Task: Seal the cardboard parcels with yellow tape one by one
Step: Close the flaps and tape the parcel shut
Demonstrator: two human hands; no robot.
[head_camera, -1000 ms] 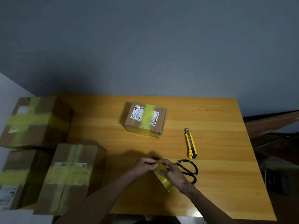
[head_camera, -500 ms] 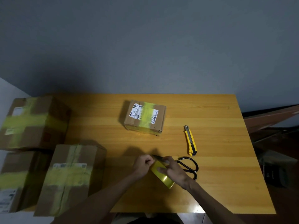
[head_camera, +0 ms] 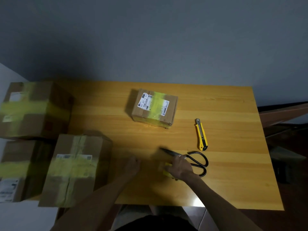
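Head view. Four cardboard parcels are present, all closed, so their contents are hidden.

- The small parcel (head_camera: pixel 154 108) sits on the table (head_camera: pixel 225 172) at centre rear. It is taped in yellow across its top and front face and carries white labels.
- The upper-left parcel (head_camera: pixel 33 110), the lower-left parcel (head_camera: pixel 16 170) and the front-left parcel (head_camera: pixel 75 169) are grouped at the left edge of the table. Each is taped in yellow in a cross pattern.

Hands:

- The right hand (head_camera: pixel 180 167) is low over the near centre of the table, with its fingers curled round the yellow tape roll (head_camera: pixel 167 171). Only a yellow edge of the roll shows beneath the fingers.
- The left hand (head_camera: pixel 132 165) is near the right hand but apart from it, with its fingers curled. It is blurred, so it cannot be told whether it pinches a tape end.

The scissors (head_camera: pixel 198 161) lie flat just behind the right hand, blades pointing left. The utility knife (head_camera: pixel 201 135) lies beyond the scissors, to the right of the small parcel.
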